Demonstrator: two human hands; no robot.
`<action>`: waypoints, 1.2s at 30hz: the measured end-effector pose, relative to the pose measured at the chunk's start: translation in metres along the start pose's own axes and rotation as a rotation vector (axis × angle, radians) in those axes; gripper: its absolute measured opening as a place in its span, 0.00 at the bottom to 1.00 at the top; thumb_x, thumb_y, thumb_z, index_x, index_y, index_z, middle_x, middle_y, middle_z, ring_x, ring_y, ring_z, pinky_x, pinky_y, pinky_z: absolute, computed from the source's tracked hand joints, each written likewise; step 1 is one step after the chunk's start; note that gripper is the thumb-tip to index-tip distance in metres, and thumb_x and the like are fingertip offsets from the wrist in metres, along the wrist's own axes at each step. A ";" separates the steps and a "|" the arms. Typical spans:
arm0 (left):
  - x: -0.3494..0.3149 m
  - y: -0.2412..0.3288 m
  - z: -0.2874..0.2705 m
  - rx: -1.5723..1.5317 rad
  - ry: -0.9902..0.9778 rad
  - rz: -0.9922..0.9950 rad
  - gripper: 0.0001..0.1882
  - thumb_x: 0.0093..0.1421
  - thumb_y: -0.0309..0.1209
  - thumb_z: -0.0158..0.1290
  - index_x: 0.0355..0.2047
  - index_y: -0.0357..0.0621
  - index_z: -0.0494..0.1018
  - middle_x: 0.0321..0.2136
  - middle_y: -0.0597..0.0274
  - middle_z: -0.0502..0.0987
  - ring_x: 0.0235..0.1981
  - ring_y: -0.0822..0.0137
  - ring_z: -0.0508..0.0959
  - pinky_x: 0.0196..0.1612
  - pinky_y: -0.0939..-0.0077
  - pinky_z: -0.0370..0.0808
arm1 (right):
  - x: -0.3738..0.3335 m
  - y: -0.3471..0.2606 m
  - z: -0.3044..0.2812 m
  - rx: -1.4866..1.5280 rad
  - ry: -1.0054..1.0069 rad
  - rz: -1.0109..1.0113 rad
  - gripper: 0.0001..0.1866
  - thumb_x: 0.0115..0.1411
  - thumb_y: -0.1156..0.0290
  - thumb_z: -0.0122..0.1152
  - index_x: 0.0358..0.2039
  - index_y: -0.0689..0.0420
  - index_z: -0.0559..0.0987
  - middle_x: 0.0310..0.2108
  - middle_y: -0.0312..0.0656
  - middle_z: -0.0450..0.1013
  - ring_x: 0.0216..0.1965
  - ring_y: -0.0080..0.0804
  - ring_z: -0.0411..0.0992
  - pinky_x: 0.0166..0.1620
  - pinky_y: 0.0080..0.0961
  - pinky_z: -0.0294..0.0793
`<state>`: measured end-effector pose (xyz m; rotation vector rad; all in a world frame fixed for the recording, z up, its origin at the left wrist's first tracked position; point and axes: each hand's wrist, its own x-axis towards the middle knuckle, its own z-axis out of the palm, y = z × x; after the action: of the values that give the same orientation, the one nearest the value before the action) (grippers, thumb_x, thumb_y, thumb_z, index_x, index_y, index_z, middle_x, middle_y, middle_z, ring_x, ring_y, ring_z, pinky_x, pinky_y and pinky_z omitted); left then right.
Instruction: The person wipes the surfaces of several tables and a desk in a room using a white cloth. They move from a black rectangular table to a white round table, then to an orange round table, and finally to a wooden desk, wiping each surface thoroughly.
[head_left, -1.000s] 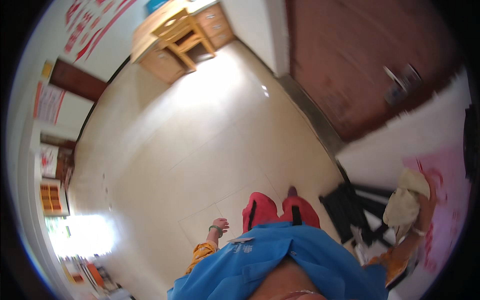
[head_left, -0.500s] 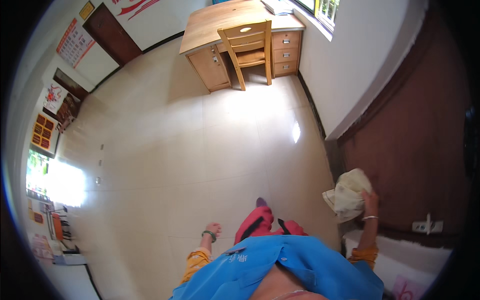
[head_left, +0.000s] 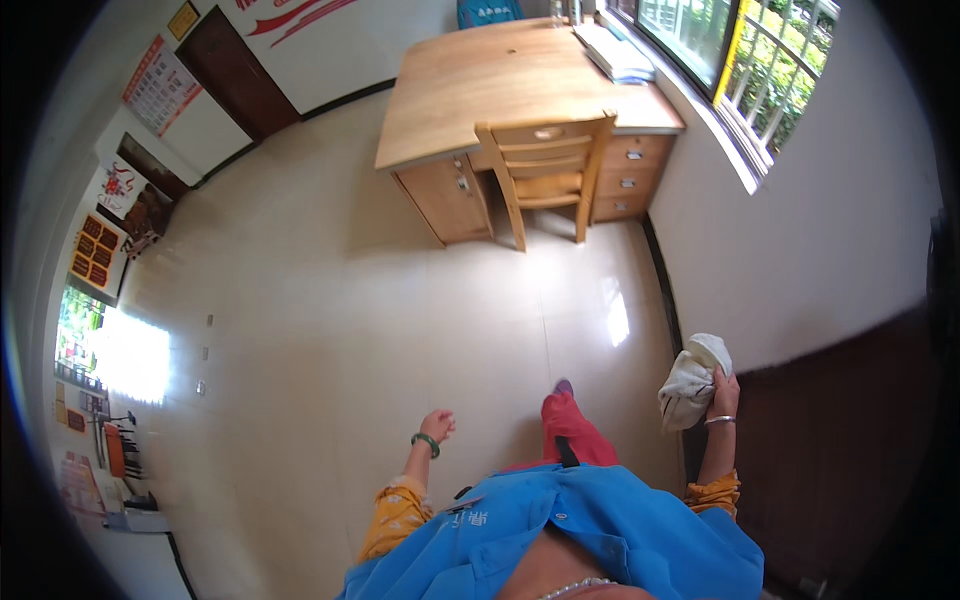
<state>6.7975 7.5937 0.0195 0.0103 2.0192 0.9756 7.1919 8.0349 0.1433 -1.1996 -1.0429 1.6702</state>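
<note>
My right hand (head_left: 725,393), with a silver bangle at the wrist, is closed on a bunched, off-white cloth (head_left: 688,388). The cloth hangs in folds beside the right-hand wall and covers part of my fingers. On the left, my left hand (head_left: 437,426) is held out over the floor, its fingers loosely bent and apart, with nothing in them. A dark green bangle (head_left: 426,443) circles that wrist. Ahead stands a wooden desk (head_left: 470,85) with a wooden chair (head_left: 545,165) tucked against its near side.
Shiny pale tiles cover the floor (head_left: 350,330). To the right are a white wall (head_left: 800,240), a barred window (head_left: 770,80) and a dark brown door (head_left: 840,450). Papers (head_left: 615,55) lie on the desk. A bag (head_left: 488,12) is behind it. Another brown door (head_left: 235,75) is at the far left.
I have stepped forward; the desk, chair and window appear nearer, and the brown door on the right has slipped back. The cloth stays in my right hand. My left hand has swung slightly forward.
</note>
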 end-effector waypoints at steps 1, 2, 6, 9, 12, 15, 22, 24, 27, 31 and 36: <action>0.012 0.003 -0.014 -0.055 0.015 -0.044 0.12 0.53 0.28 0.47 0.39 0.40 0.69 0.26 0.63 0.74 0.24 0.73 0.74 0.21 0.79 0.71 | 0.030 0.007 0.019 0.027 0.008 0.001 0.17 0.58 0.72 0.47 0.47 0.63 0.67 0.41 0.42 0.69 0.40 0.31 0.69 0.44 0.29 0.68; 0.021 0.017 -0.026 -0.045 0.043 -0.086 0.11 0.53 0.28 0.47 0.38 0.40 0.70 0.26 0.62 0.74 0.23 0.72 0.74 0.20 0.79 0.71 | 0.068 0.007 0.036 -0.007 -0.003 -0.061 0.17 0.58 0.70 0.46 0.47 0.63 0.66 0.41 0.42 0.69 0.40 0.31 0.69 0.44 0.30 0.68; 0.029 0.005 -0.070 -0.147 0.139 -0.253 0.08 0.54 0.28 0.45 0.34 0.42 0.70 0.22 0.61 0.73 0.19 0.71 0.73 0.17 0.78 0.70 | 0.183 -0.077 0.167 0.070 -0.127 -0.159 0.21 0.56 0.65 0.52 0.47 0.62 0.65 0.40 0.41 0.68 0.40 0.29 0.67 0.43 0.27 0.69; 0.047 -0.002 -0.101 -0.199 0.188 -0.408 0.07 0.55 0.29 0.42 0.30 0.43 0.69 0.17 0.62 0.72 0.16 0.69 0.72 0.15 0.78 0.68 | 0.246 -0.173 0.272 -0.003 -0.253 -0.364 0.23 0.57 0.63 0.51 0.50 0.61 0.63 0.46 0.39 0.64 0.47 0.26 0.62 0.50 0.24 0.61; 0.079 -0.022 -0.143 0.009 -0.053 -0.579 0.09 0.55 0.33 0.41 0.26 0.44 0.69 0.21 0.61 0.73 0.19 0.65 0.73 0.19 0.73 0.69 | 0.300 -0.239 0.388 -0.006 -0.237 -0.506 0.25 0.57 0.64 0.51 0.52 0.62 0.61 0.48 0.41 0.63 0.49 0.28 0.60 0.52 0.23 0.58; 0.137 -0.026 -0.175 0.444 -0.113 -0.347 0.11 0.52 0.36 0.43 0.25 0.45 0.72 0.23 0.58 0.74 0.23 0.60 0.74 0.24 0.67 0.70 | 0.357 -0.277 0.483 0.113 -0.227 -0.558 0.23 0.58 0.61 0.50 0.50 0.59 0.64 0.44 0.38 0.66 0.45 0.26 0.63 0.47 0.22 0.62; 0.368 0.121 -0.305 0.073 0.235 -0.275 0.07 0.50 0.30 0.43 0.22 0.47 0.72 0.19 0.62 0.71 0.20 0.65 0.71 0.21 0.69 0.69 | 0.442 -0.198 0.667 -0.416 -0.520 -0.463 0.26 0.57 0.61 0.51 0.53 0.59 0.61 0.47 0.42 0.63 0.48 0.28 0.61 0.47 0.27 0.64; 0.444 0.226 -0.340 -0.072 0.373 -0.107 0.07 0.51 0.24 0.42 0.21 0.46 0.70 0.15 0.67 0.69 0.15 0.72 0.68 0.15 0.75 0.66 | 0.437 -0.144 0.741 -0.933 -0.762 -0.540 0.32 0.52 0.60 0.57 0.55 0.55 0.59 0.53 0.47 0.56 0.54 0.35 0.56 0.54 0.30 0.58; 0.553 0.355 -0.384 0.088 0.765 0.272 0.06 0.51 0.26 0.49 0.30 0.39 0.70 0.23 0.59 0.73 0.26 0.67 0.71 0.31 0.75 0.70 | 0.448 -0.027 0.834 -1.543 -1.053 -0.807 0.46 0.40 0.36 0.55 0.58 0.37 0.53 0.61 0.47 0.42 0.61 0.56 0.36 0.57 0.58 0.38; 0.610 0.583 -0.289 0.121 0.657 0.596 0.16 0.52 0.26 0.50 0.43 0.41 0.67 0.40 0.53 0.71 0.42 0.62 0.70 0.45 0.70 0.66 | 0.449 0.077 0.868 -1.716 -1.186 -0.708 0.40 0.44 0.36 0.50 0.58 0.32 0.53 0.63 0.39 0.34 0.61 0.58 0.32 0.48 0.73 0.40; 0.648 0.646 -0.224 0.799 0.624 0.660 0.27 0.51 0.31 0.51 0.53 0.44 0.58 0.52 0.51 0.60 0.54 0.55 0.58 0.56 0.60 0.53 | 0.534 0.119 0.859 -1.312 -1.026 -0.923 0.32 0.45 0.42 0.52 0.52 0.32 0.63 0.62 0.35 0.43 0.62 0.46 0.39 0.52 0.65 0.43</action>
<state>6.0201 8.1253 0.0485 0.9549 2.9609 0.4838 6.2293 8.3539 0.0519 -0.1522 -2.9787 0.6114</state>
